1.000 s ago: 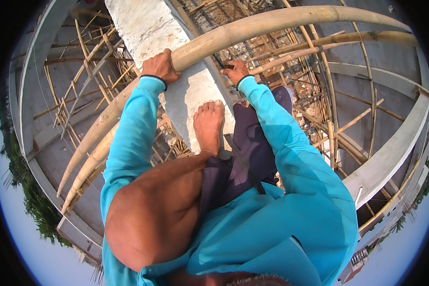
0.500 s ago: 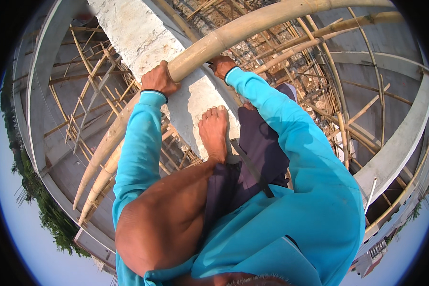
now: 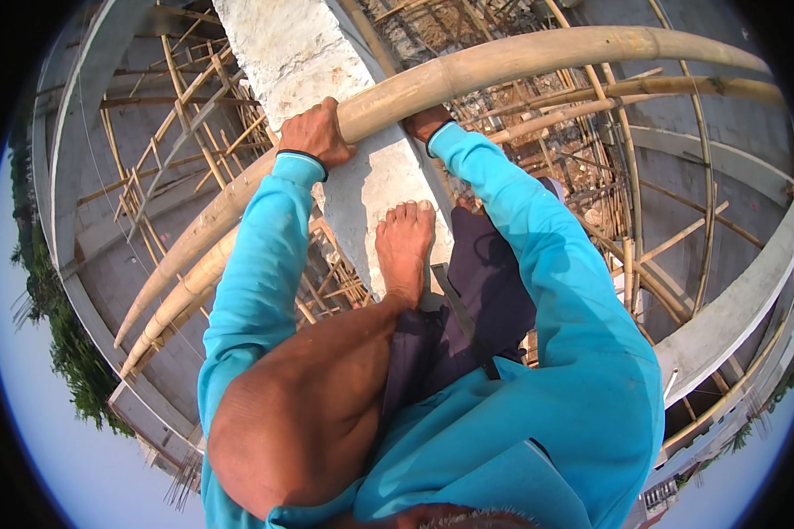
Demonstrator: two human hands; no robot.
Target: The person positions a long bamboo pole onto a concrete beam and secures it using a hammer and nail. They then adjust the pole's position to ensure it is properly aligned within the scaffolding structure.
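Observation:
A thick bamboo pole [image 3: 468, 72] lies crosswise over a rough pale concrete beam [image 3: 295, 57]. My left hand [image 3: 316, 134] is closed round the pole above the beam, thumb side toward the right. Beyond the beam's right edge, my right hand [image 3: 429, 122] grips the pole from beneath; its fingers are largely hidden behind the pole. Both arms reach forward in turquoise sleeves. My bare left foot [image 3: 405, 238] stands on the beam between the arms, with the knee bent.
Below on both sides is a lattice of bamboo scaffolding [image 3: 185, 115], with rubble-strewn ground [image 3: 450, 40] deep down. More bamboo poles [image 3: 190, 286] run beneath the held one. Curved-looking concrete beams [image 3: 732, 300] border the space, with trees [image 3: 79, 361] beyond at left.
The pole's right end has come down and nearer in the picture, while its left end reaches further left. Both hands keep their hold. The view has shifted slightly, moving the beam rightward.

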